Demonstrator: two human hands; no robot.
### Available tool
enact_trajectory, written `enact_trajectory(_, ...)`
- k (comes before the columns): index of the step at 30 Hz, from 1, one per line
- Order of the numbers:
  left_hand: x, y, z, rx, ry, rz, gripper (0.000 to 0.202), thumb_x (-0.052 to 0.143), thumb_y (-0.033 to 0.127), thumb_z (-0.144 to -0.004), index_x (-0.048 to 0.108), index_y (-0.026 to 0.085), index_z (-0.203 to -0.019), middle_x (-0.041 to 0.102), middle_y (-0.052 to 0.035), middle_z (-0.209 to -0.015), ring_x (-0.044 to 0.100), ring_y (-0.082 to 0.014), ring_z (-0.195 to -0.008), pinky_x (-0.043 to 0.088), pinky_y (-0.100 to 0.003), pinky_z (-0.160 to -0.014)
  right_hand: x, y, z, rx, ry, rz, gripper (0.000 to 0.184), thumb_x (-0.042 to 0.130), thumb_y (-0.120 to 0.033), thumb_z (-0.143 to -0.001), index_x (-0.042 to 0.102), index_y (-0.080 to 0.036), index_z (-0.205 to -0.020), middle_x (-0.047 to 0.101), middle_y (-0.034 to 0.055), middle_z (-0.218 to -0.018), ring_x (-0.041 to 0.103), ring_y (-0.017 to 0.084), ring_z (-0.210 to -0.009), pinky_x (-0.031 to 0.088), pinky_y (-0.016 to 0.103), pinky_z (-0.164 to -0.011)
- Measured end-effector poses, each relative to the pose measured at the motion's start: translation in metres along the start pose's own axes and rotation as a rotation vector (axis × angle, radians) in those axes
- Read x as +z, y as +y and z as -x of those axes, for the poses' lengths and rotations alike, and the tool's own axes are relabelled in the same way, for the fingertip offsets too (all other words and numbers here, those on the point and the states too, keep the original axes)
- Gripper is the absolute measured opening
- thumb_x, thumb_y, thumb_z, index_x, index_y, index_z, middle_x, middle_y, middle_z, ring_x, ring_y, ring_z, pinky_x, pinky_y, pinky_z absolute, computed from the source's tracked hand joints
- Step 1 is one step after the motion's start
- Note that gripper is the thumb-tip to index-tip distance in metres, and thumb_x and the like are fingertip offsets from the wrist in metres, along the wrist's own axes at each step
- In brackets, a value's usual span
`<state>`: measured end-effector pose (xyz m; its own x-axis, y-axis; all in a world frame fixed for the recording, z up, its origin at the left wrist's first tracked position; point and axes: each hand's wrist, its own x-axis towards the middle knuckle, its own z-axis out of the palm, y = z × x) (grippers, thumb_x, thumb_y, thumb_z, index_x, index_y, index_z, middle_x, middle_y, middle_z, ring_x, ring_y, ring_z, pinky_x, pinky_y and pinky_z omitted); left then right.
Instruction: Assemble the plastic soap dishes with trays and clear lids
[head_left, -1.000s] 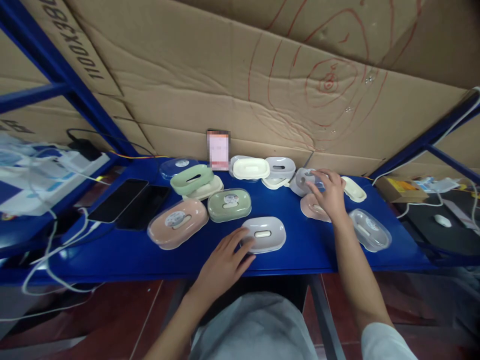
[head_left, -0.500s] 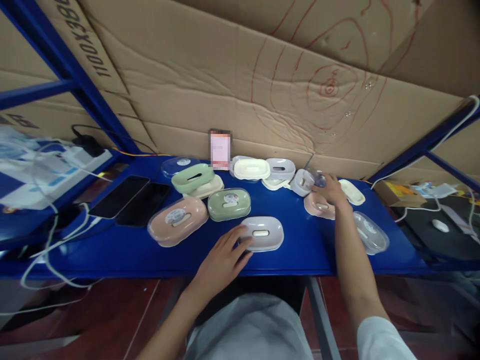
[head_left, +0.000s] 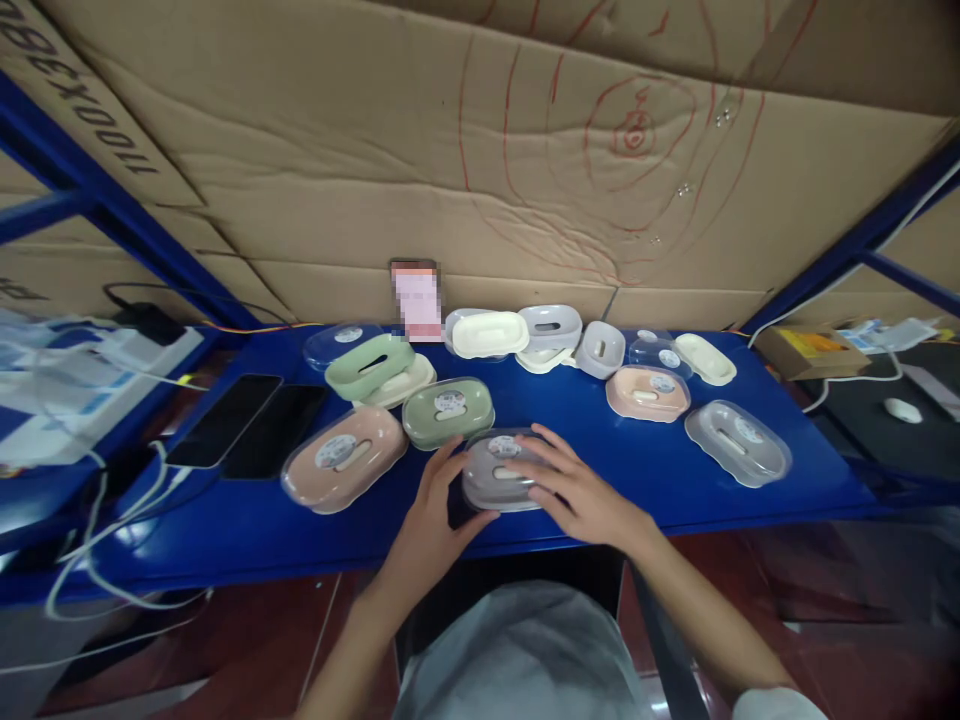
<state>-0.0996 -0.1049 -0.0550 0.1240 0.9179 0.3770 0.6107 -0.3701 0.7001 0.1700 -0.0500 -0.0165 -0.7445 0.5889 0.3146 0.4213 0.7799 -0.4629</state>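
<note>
A grey oval soap box (head_left: 501,492) lies near the front edge of the blue table, with a clear lid (head_left: 491,452) bearing a round label over its top. My left hand (head_left: 442,490) grips the box's left end, fingers at the far side and thumb at the near side. Over the right part of the lid, my right hand (head_left: 574,490) has its fingers curved down onto it. Whether the lid is fully seated cannot be seen. Close behind my left hand sits a green lidded soap box (head_left: 448,415), and a pink one (head_left: 345,460) is to its left.
On the right are a small pink lidded box (head_left: 647,395) and a grey one (head_left: 739,443). Grey trays (head_left: 550,330), cream inserts (head_left: 490,335) and a loose clear lid (head_left: 645,350) line the back by the cardboard. Two dark phones (head_left: 225,420) and white cables lie left.
My right hand has come from the back right to the grey box in front, bringing a clear lid onto it. My left hand has stayed at the box's left end. The view has shifted slightly.
</note>
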Motion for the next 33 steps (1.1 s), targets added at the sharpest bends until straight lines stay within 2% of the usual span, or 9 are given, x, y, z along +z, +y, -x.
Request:
enact_trajectory(3,-0.002,-0.002,-0.001,-0.034,-0.095,-0.028,0.066,0.077,0.030,-0.096,0.044,0.035,-0.153,0.046,-0.0109,-0.163,0.052,-0.0298,-0.150,0.051,-0.051,-0.119,0.017,-0.009,0.004,-0.053,0.023,0.122,0.047,0.055,-0.028,-0.108,0.056,-0.027,-0.156,0.045,0.0075,-0.169,0.016,0.033,-0.166,0.023,0.067,-0.132)
enact_trajectory(6,-0.003,-0.001,-0.002,-0.016,-0.138,-0.042,0.060,0.075,0.031,-0.097,0.048,0.037,-0.151,0.047,-0.0089,-0.162,0.052,-0.0282,-0.150,0.049,-0.049,-0.121,0.015,-0.004,0.006,-0.054,0.039,0.096,0.050,0.058,-0.035,-0.109,0.052,-0.029,-0.158,0.048,0.0073,-0.167,0.020,0.031,-0.166,0.028,0.063,-0.132)
enact_trajectory(13,-0.002,0.002,-0.001,0.035,-0.145,-0.073,0.065,0.069,0.034,-0.101,0.041,0.038,-0.159,0.041,-0.0096,-0.169,0.046,-0.0285,-0.155,0.048,-0.047,-0.122,0.010,0.003,0.014,-0.004,0.063,0.058,0.058,0.055,-0.033,-0.110,0.039,-0.029,-0.166,0.043,0.0076,-0.170,0.021,0.029,-0.165,0.040,0.056,-0.128)
enact_trajectory(18,-0.003,-0.003,0.001,0.117,-0.105,-0.074,0.056,0.071,0.032,-0.100,0.050,0.036,-0.151,0.049,-0.0087,-0.162,0.055,-0.0274,-0.147,0.050,-0.047,-0.120,0.017,0.001,0.021,-0.038,0.047,0.226,0.065,0.063,-0.034,-0.107,0.038,-0.033,-0.167,0.042,0.0083,-0.170,0.017,0.034,-0.166,0.029,0.069,-0.129)
enact_trajectory(21,-0.003,-0.006,0.001,0.116,-0.086,-0.062,0.056,0.077,0.032,-0.095,0.054,0.034,-0.145,0.053,-0.0095,-0.158,0.059,-0.0282,-0.143,0.053,-0.048,-0.117,0.014,0.001,0.023,-0.101,0.079,0.174,0.061,0.057,-0.027,-0.109,0.038,-0.032,-0.166,0.039,0.0085,-0.172,0.020,0.032,-0.165,0.032,0.065,-0.129)
enact_trajectory(24,-0.001,-0.008,0.001,0.058,-0.094,-0.028,0.055,0.083,0.033,-0.090,0.056,0.030,-0.138,0.057,-0.0111,-0.155,0.061,-0.0295,-0.141,0.053,-0.050,-0.116,0.010,0.001,0.022,-0.123,0.074,0.112,0.056,0.052,-0.025,-0.110,0.042,-0.032,-0.165,0.041,0.0082,-0.171,0.027,0.029,-0.163,0.033,0.061,-0.130)
enact_trajectory(28,0.001,-0.006,0.002,0.018,-0.107,-0.013,0.054,0.081,0.030,-0.091,0.054,0.029,-0.138,0.055,-0.0114,-0.157,0.060,-0.0288,-0.143,0.053,-0.049,-0.116,0.012,0.000,0.022,-0.052,0.040,0.141,0.056,0.061,-0.032,-0.108,0.047,-0.033,-0.162,0.038,0.0075,-0.173,0.019,0.032,-0.165,0.029,0.066,-0.130)
enact_trajectory(30,0.000,-0.004,0.002,0.037,-0.083,-0.013,0.054,0.077,0.028,-0.094,0.052,0.031,-0.142,0.051,-0.0118,-0.160,0.055,-0.0290,-0.148,0.051,-0.050,-0.118,0.015,0.000,0.024,0.029,0.066,0.134,0.060,0.063,-0.033,-0.107,0.044,-0.034,-0.164,0.031,0.0071,-0.176,0.018,0.033,-0.165,0.035,0.063,-0.128)
enact_trajectory(33,-0.002,-0.002,0.002,0.049,-0.082,-0.005,0.053,0.075,0.028,-0.096,0.053,0.032,-0.145,0.050,-0.0122,-0.162,0.053,-0.0298,-0.150,0.050,-0.051,-0.119,0.018,0.001,0.026,0.097,0.108,0.102,0.064,0.062,-0.030,-0.106,0.039,-0.038,-0.166,0.029,0.0062,-0.176,0.023,0.032,-0.164,0.043,0.058,-0.124)
